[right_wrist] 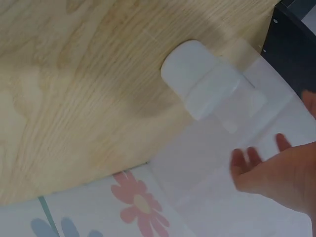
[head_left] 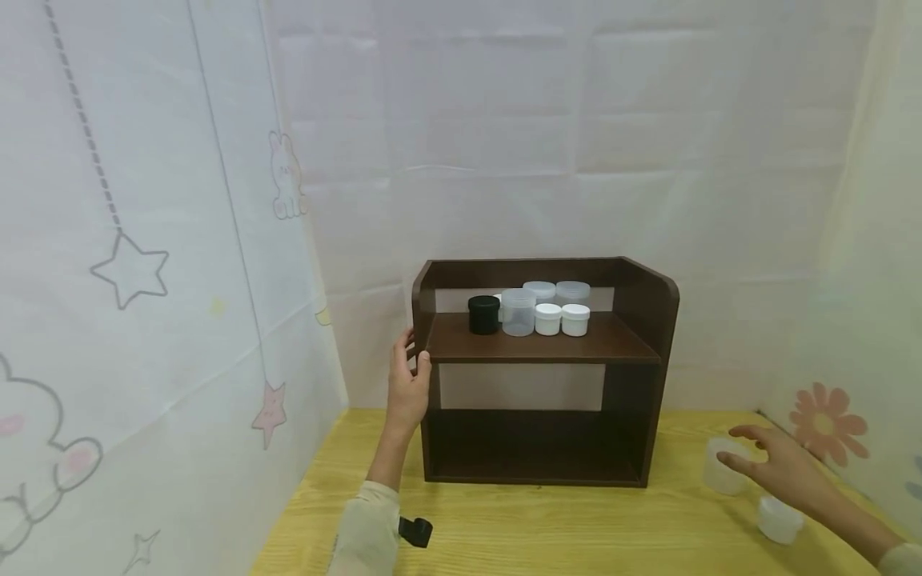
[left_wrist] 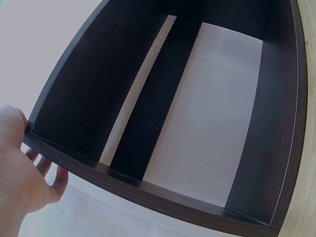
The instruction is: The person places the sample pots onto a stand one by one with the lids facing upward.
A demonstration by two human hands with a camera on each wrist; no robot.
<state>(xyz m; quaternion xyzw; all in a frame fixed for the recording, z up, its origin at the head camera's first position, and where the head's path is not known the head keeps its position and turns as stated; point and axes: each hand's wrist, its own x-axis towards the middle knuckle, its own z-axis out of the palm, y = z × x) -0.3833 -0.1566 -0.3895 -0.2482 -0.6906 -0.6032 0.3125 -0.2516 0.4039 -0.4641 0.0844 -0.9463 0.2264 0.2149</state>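
A dark brown two-tier shelf (head_left: 540, 360) stands on the table. My left hand (head_left: 408, 390) grips the front edge of its left side panel, with several fingers outside; the left wrist view shows this hand (left_wrist: 24, 173) at the panel too. On the right, my right hand (head_left: 785, 468) is spread beside a translucent jar (head_left: 723, 472), its fingers bent and apart. Nearer to me, under the forearm, stands a white lidded jar (head_left: 779, 520). In the right wrist view a gap shows between the right hand (right_wrist: 276, 173) and the white jar (right_wrist: 190, 74).
The upper board holds a black jar (head_left: 483, 315), a clear jar (head_left: 518, 312), two small white jars (head_left: 547, 319) and more jars behind. A black strap-like item (head_left: 415, 531) is by the left sleeve. Printed sheets (head_left: 180, 240) hang around the wooden table (head_left: 497, 528).
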